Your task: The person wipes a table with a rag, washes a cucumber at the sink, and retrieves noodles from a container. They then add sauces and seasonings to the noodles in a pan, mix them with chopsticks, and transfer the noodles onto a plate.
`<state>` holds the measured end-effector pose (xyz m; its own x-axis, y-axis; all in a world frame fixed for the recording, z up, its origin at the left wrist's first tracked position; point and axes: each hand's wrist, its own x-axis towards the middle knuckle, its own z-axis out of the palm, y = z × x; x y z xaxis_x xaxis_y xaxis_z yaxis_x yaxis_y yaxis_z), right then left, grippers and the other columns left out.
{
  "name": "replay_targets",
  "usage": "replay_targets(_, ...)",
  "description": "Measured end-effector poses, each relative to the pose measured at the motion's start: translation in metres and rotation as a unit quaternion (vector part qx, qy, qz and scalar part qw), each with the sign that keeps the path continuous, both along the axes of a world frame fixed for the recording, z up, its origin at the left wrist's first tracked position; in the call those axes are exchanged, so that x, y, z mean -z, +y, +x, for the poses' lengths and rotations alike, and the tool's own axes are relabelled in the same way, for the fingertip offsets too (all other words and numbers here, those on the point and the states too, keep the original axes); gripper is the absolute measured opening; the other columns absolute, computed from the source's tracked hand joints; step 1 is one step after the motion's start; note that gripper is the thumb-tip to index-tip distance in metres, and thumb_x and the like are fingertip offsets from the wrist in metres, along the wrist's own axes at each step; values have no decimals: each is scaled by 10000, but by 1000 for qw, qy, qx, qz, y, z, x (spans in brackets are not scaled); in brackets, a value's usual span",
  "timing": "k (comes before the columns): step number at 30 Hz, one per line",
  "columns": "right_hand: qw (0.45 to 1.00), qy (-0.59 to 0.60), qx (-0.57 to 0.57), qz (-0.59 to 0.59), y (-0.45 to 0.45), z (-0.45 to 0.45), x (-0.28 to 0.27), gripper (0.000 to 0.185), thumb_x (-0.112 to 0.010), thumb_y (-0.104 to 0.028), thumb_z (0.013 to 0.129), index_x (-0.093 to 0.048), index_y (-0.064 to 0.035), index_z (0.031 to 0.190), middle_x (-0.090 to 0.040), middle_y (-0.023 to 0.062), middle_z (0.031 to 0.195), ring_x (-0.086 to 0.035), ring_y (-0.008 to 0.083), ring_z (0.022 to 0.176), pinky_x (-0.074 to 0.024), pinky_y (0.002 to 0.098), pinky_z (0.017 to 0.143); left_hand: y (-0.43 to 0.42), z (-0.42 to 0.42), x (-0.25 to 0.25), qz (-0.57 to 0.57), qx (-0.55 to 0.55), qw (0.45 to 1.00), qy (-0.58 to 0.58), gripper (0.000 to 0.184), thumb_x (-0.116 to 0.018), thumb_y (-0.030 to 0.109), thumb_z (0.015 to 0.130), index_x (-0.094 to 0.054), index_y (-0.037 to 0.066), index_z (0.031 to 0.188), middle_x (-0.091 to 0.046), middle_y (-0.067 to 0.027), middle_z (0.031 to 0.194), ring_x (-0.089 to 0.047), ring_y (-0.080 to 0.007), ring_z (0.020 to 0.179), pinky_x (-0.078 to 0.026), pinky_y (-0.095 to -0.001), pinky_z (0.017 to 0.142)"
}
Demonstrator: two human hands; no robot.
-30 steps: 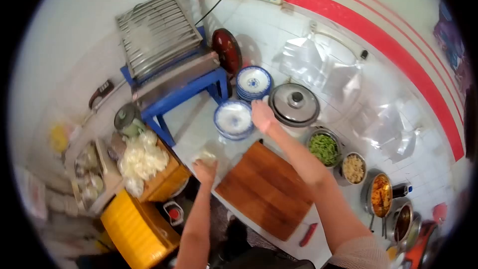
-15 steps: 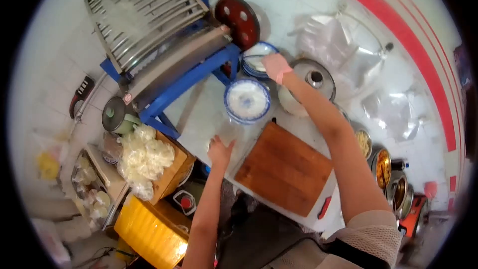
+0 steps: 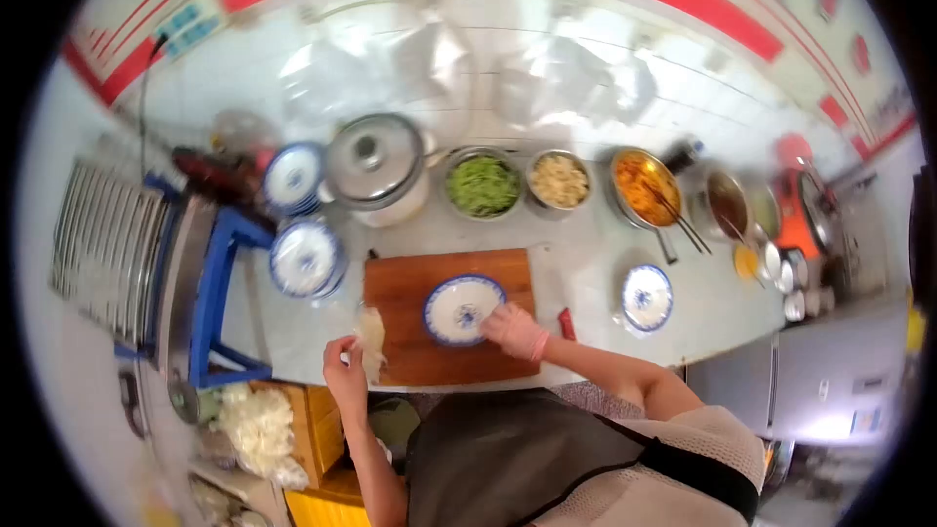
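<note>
A blue-rimmed white plate (image 3: pixel 457 308) lies on the wooden board (image 3: pixel 420 271). My right hand (image 3: pixel 515 332), in a clear glove, grips the plate's right edge with its fingers closed. At the board's left edge hangs a pale, thin, crumpled sheet (image 3: pixel 372 340); my left hand (image 3: pixel 344 367) pinches its side, fingertips together. Whether the sheet is plastic or food is unclear.
Plate stacks (image 3: pixel 305 260) and a lidded pot (image 3: pixel 373 161) stand at the back left. Bowls of chopped greens (image 3: pixel 482 185), pale pieces (image 3: pixel 559 180) and orange food (image 3: pixel 644 185) line the wall. Another plate (image 3: pixel 647 299) and a red-handled tool (image 3: pixel 566 324) lie rightward.
The view has swung right. My right hand has left the plate stacks and now has a plate on the board. My left hand, spread half a second ago, has closed on the pale sheet.
</note>
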<state>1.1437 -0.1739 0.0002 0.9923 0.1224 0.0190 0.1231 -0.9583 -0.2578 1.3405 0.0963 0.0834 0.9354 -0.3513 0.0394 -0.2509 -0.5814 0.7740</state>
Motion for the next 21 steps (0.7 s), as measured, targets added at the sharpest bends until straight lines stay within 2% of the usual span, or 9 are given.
replay_targets(3, 997, -31, 8, 66, 11, -32, 26, 390, -570, -61, 710, -585, -90, 1099, -573, 65, 1084, -533, 275, 1014, -414, 404, 872, -53, -36, -23, -13, 109, 994, -16, 129, -607, -16, 765, -620, 23, 887, -572, -108, 852, -555, -262, 820, -450, -351, 712)
replay_targets(4, 997, -33, 19, 68, 10, -38, 23, 390, -570, -61, 710, -585, -90, 1099, -573, 65, 1084, -533, 275, 1014, -414, 404, 872, -59, -40, 8, -29, 141, 990, 3, 167, -608, -38, 748, -616, 21, 904, -571, -121, 858, -561, -279, 834, -457, -349, 721)
replay_targets(7, 976, -37, 110, 184, 6, -47, -19, 336, -546, -49, 763, -579, -66, 1097, -576, 104, 1058, -555, 310, 973, -442, 403, 844, -103, -68, 25, -22, 257, 965, -44, 177, -614, -30, 759, -614, 25, 926, -577, -121, 854, -577, -282, 821, -462, -338, 720)
replay_targets(9, 906, -114, 260, 315, 2, -39, -39, 244, -535, -81, 814, -582, -46, 1051, -579, 139, 1018, -562, 335, 930, -467, 402, 804, -124, -84, 54, -45, 261, 964, -3, 166, -616, -21, 769, -612, 22, 930, -578, -122, 845, -585, -281, 805, -467, -336, 716)
replay_targets(13, 946, -17, 183, 266, -11, -5, 7, 233, -528, -111, 824, -579, -28, 1036, -599, 193, 941, -572, 379, 907, -479, 414, 791, -131, -108, 67, -88, 215, 970, 67, 134, -624, 30, 801, -605, 10, 933, -595, -128, 854, -603, -271, 775, -482, -333, 704)
replay_targets(15, 926, -41, 287, 241, -18, 1, 10, 167, -583, -178, 809, -609, -38, 897, -595, 144, 935, -583, 340, 899, -479, 411, 785, -120, -100, 80, -53, 201, 976, 67, 165, -632, 57, 801, -599, 1, 952, -609, -139, 878, -613, -270, 792, -490, -335, 711)
replay_targets(17, 916, -41, 263, 299, -34, -5, -12, 175, -596, -193, 801, -605, -24, 847, -611, 153, 880, -599, 347, 877, -486, 419, 769, -103, -89, 94, 9, 211, 977, -35, 195, -629, 99, 807, -598, 23, 984, -619, -157, 890, -623, -291, 799, -494, -343, 722)
replay_targets(19, 893, -97, 283, 336, -27, -1, 9, 175, -591, -193, 802, -590, -18, 811, -622, 161, 835, -603, 349, 841, -489, 413, 736, -104, -91, 92, 23, 187, 980, -58, 204, -613, 152, 827, -593, 61, 1008, -628, -171, 868, -626, -330, 797, -498, -384, 725)
replay_targets(21, 878, -61, 250, 403, -8, 15, -3, 173, -596, -193, 801, -590, -20, 807, -627, 161, 831, -602, 345, 813, -487, 399, 727, -118, -98, 69, 59, 186, 980, -43, 184, -574, 175, 853, -586, 93, 1018, -639, -172, 866, -622, -352, 809, -493, -426, 718)
